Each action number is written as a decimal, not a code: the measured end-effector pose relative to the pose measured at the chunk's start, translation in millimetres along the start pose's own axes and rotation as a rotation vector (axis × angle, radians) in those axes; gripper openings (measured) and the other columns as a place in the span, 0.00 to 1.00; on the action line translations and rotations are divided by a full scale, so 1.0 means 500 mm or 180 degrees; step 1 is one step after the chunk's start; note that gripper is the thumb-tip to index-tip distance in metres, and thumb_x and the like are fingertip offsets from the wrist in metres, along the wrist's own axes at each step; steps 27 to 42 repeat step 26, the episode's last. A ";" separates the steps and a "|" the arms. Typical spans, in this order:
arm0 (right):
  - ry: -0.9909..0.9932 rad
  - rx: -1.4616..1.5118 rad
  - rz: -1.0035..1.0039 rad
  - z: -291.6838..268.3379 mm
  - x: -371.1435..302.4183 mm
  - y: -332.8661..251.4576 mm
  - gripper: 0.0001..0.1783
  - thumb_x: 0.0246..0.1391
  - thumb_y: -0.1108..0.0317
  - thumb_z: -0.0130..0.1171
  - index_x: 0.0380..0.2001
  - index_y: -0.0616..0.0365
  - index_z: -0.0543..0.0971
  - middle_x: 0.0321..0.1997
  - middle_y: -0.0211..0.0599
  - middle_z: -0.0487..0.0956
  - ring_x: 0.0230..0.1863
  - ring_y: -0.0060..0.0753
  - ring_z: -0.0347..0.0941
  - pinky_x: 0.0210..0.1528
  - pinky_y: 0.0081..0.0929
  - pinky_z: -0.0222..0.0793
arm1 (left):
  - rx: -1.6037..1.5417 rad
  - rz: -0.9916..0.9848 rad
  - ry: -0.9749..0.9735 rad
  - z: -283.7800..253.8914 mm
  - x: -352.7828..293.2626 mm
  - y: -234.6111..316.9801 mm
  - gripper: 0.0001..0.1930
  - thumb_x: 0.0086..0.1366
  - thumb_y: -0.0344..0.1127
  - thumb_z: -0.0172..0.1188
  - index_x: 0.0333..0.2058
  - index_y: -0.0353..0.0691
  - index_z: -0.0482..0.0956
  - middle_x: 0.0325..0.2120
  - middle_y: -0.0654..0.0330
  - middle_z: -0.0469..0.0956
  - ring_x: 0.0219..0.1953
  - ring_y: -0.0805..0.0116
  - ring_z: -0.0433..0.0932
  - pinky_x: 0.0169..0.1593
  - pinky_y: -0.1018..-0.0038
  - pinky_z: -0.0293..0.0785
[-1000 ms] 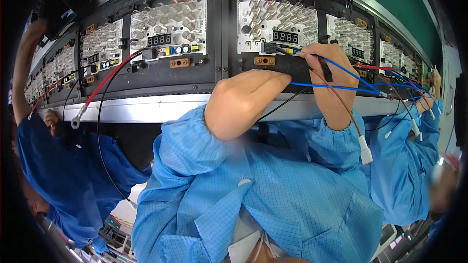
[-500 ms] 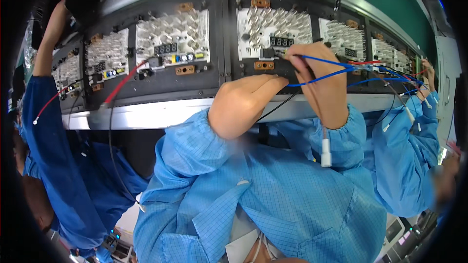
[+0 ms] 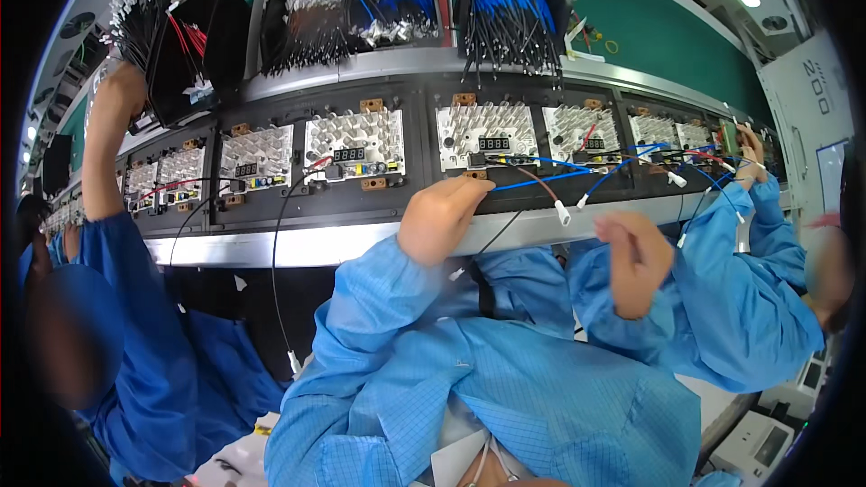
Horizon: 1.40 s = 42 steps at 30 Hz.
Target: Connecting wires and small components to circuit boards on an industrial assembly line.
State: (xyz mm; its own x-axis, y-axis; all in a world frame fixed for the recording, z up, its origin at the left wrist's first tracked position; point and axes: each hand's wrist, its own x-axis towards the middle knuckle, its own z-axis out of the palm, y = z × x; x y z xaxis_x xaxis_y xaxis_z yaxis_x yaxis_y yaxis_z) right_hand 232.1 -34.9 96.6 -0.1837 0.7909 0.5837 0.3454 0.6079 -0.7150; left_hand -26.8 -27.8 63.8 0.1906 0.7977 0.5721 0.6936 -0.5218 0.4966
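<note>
My left hand (image 3: 439, 219) is closed in a pinch at the end of a blue wire (image 3: 541, 181), just below a white circuit board (image 3: 460, 146) with a four-digit display. From this board's lower edge, another blue wire and a brown wire (image 3: 539, 179) run right; the brown one ends in a white connector (image 3: 564, 213). A black wire (image 3: 499, 236) hangs over the rail beside my left hand. My right hand (image 3: 637, 263), slightly blurred, is off the board in front of the rail. Its fingers are loosely bent, thumb apart, with nothing seen in them.
More boards (image 3: 354, 144) line the dark fixture along the metal rail (image 3: 361, 244). Behind stand black bins of blue wires (image 3: 514, 0) and brown wires (image 3: 316, 22). A co-worker's arm (image 3: 113, 144) reaches to a bin at left; another co-worker's hands (image 3: 747, 167) work at right.
My right hand has left the board and moved down and right, leaving the brown wire lying across the fixture. My left hand stays below the board. The view has tilted up, showing the bins.
</note>
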 end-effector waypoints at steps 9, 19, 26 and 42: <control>0.0081 -0.0786 -0.1375 -0.105 0.271 -0.210 0.12 0.60 0.68 0.51 0.31 0.67 0.76 0.27 0.36 0.77 0.26 0.25 0.71 0.29 0.23 0.67 | 0.0030 0.0026 0.0126 -0.004 -0.016 -0.025 0.11 0.54 0.22 0.58 0.38 0.37 0.80 0.34 0.50 0.80 0.37 0.51 0.80 0.39 0.65 0.77; -0.2516 -0.3013 -0.0587 0.121 0.659 0.114 0.19 0.52 0.53 0.57 0.26 0.61 0.80 0.20 0.41 0.80 0.26 0.40 0.79 0.35 0.34 0.73 | -0.0101 0.0370 0.0483 -0.029 -0.030 -0.014 0.07 0.54 0.22 0.59 0.34 0.35 0.80 0.31 0.51 0.79 0.32 0.52 0.79 0.35 0.67 0.76; -0.2759 -0.3587 -0.0466 0.195 0.657 0.224 0.18 0.48 0.55 0.58 0.20 0.60 0.82 0.15 0.34 0.80 0.26 0.31 0.79 0.36 0.29 0.73 | -0.0448 -0.0015 0.0349 -0.033 -0.065 -0.014 0.03 0.58 0.28 0.60 0.32 0.38 0.79 0.28 0.55 0.78 0.31 0.57 0.78 0.34 0.68 0.74; -0.2759 -0.3587 -0.0466 0.195 0.657 0.224 0.18 0.48 0.55 0.58 0.20 0.60 0.82 0.15 0.34 0.80 0.26 0.31 0.79 0.36 0.29 0.73 | -0.0448 -0.0015 0.0349 -0.033 -0.065 -0.014 0.03 0.58 0.28 0.60 0.32 0.38 0.79 0.28 0.55 0.78 0.31 0.57 0.78 0.34 0.68 0.74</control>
